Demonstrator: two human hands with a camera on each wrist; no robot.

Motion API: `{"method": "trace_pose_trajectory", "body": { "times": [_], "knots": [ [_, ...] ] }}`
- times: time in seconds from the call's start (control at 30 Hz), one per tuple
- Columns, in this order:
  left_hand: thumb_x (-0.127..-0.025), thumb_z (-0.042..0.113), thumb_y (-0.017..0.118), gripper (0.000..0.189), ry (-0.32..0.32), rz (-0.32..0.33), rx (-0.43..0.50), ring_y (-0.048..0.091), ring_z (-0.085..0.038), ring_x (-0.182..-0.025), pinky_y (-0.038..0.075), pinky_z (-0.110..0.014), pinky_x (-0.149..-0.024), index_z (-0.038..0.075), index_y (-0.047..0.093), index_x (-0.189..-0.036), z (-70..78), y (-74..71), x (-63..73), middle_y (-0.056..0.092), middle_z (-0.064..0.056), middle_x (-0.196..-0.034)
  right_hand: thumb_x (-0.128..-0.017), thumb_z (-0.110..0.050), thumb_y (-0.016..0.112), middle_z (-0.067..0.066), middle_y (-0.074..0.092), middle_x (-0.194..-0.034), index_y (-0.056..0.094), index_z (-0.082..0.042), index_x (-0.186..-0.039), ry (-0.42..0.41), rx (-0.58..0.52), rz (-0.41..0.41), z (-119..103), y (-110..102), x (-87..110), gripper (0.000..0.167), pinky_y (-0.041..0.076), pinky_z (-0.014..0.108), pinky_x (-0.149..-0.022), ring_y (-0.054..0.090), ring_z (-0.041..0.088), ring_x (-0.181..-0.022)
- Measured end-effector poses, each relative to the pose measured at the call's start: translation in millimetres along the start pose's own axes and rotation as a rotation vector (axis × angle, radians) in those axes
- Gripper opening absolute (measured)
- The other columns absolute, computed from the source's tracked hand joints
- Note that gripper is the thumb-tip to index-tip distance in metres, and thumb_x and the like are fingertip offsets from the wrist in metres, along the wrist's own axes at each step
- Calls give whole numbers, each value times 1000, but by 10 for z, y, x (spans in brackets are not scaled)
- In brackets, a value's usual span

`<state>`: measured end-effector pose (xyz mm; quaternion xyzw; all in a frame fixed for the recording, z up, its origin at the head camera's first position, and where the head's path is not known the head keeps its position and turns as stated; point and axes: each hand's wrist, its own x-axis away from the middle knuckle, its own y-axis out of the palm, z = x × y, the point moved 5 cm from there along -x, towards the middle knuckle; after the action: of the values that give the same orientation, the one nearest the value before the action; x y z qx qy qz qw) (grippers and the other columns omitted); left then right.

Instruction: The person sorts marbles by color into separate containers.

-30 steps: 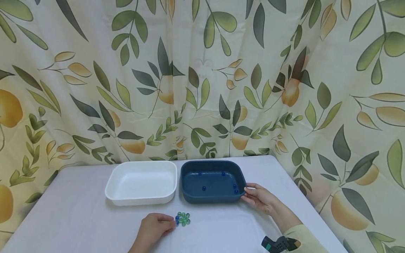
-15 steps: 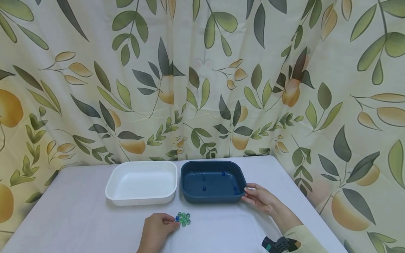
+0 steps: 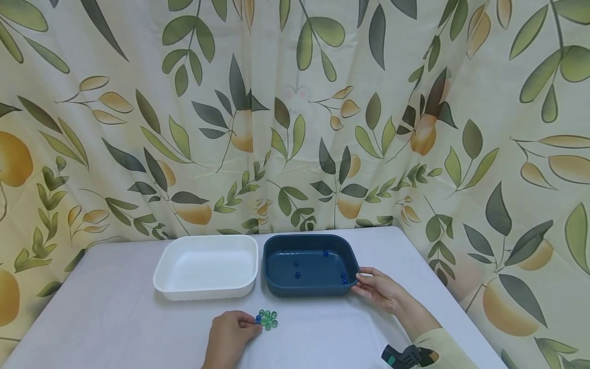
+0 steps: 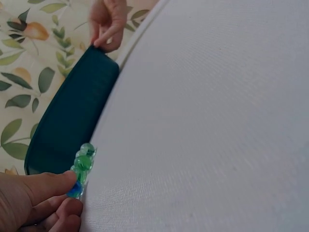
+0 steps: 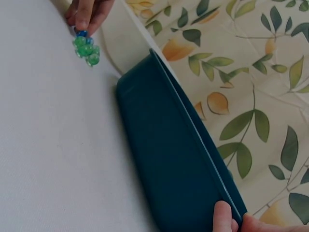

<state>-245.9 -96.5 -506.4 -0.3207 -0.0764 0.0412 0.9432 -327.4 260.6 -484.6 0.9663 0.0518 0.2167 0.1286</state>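
My left hand (image 3: 231, 334) is at the left side of a small cluster of green glass marbles (image 3: 268, 319) on the white cloth. Its thumb and fingertips pinch a blue marble (image 4: 75, 189) at the cluster's edge; the left wrist view has the green marbles just beyond it. My right hand (image 3: 379, 290) grips the right end of a dark blue tray (image 3: 306, 291), thumb and fingers at its rim. Inside that tray lie several blue marbles (image 3: 297, 275), spread over the floor. The right wrist view shows the tray's long outer wall, with the right fingertips (image 5: 222, 212) against it.
A white tray (image 3: 205, 294) stands left of the dark blue one, a narrow gap between them. White cloth (image 3: 115, 307) covers the table. Behind it hangs a curtain (image 3: 295, 128) printed with leaves and fruit. A black device (image 3: 405, 356) sits at the right wrist.
My left hand has shifted slightly right, its fingertips closing in on the blue marble. One blue marble in the dark tray has rolled from the far wall towards the front. The right hand stays put.
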Motion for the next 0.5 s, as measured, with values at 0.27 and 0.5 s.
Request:
{"method": "trace_pose_trajectory", "body": {
  "times": [0.27,0.5],
  "knots": [
    [-76,18,83,12,6,6,-16,57,-9,-64,47,-27,-59,10,76,-82,8,2,7,66,7,-66,-101,0,48,11,60,-96,28,5,-140,-6,3,-6,-2,-6,1,44,58,30,-86,64,12,-84],
    [-76,18,83,11,11,15,-24,58,-8,-64,48,-28,-60,12,76,-81,-3,3,8,66,7,-66,-101,1,47,11,60,-96,30,5,-138,-7,-11,-18,-10,2,5,41,58,30,-87,64,12,-85]
  ]
}}
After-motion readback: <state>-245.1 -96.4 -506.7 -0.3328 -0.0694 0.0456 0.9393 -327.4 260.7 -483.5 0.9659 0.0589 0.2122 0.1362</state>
